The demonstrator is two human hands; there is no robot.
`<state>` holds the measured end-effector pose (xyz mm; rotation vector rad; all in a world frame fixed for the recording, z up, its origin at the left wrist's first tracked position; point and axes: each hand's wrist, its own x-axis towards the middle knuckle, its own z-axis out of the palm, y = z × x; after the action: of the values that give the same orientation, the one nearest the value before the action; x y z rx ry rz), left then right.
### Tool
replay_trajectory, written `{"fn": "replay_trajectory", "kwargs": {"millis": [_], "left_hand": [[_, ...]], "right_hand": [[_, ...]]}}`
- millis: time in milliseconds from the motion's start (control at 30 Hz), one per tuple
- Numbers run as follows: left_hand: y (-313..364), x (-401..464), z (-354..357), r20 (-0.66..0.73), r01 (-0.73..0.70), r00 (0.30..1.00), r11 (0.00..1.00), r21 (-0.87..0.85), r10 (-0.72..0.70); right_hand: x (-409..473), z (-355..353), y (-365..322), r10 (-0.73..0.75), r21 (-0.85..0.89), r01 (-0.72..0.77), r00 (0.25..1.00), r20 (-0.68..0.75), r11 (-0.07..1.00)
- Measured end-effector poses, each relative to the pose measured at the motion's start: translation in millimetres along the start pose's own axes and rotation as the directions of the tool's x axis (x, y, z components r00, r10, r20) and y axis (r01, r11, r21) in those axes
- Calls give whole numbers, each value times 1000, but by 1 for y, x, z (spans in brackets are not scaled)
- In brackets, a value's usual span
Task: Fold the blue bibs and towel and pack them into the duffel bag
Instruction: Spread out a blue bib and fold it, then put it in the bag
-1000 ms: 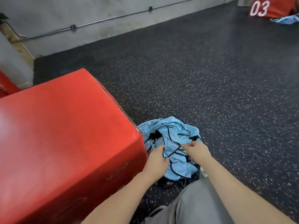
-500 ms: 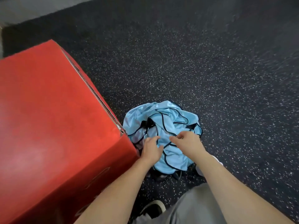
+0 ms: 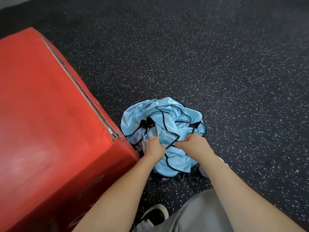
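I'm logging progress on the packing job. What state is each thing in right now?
blue bibs: crumpled in one unfolded heap on the floor.
left hand: gripping the bib fabric.
right hand: pinching a black-trimmed bib edge.
red padded box: zipped shut, beside the heap.
dark bag: mostly hidden under the heap; open or shut unclear.

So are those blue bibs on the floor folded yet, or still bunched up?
Still bunched up. The blue bibs lie in one crumpled heap, black-trimmed edges looping unevenly, both hands gripping the fabric.

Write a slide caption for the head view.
Both hands, left and right, grip crumpled blue bibs beside a red box.
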<state>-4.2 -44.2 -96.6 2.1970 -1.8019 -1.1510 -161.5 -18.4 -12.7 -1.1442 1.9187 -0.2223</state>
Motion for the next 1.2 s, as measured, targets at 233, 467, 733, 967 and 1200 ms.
{"fn": "replay_trajectory", "kwargs": {"millis": [233,467,733,967,1200], "left_hand": [[19,-41,-34,-240,-124,970,943,-310,48],[52,-95,-99,-328,-305,933,803,-511,146],[62,-170,-195,-454,-476,853,743,-471,258],[73,-235,-295,-593,-597,752,677,-430,288],[91,-301,-409,-810,-745,536,585,-319,241]], "right_hand": [[-6,-1,-6,-91,13,91,996,-15,996],[-44,-3,-23,-280,14,282,958,-61,959],[-101,-2,-63,-472,183,564,796,-379,805],[-153,-46,-136,-620,21,686,670,-408,727],[-244,-124,-240,-755,-131,843,385,-531,522]]}}
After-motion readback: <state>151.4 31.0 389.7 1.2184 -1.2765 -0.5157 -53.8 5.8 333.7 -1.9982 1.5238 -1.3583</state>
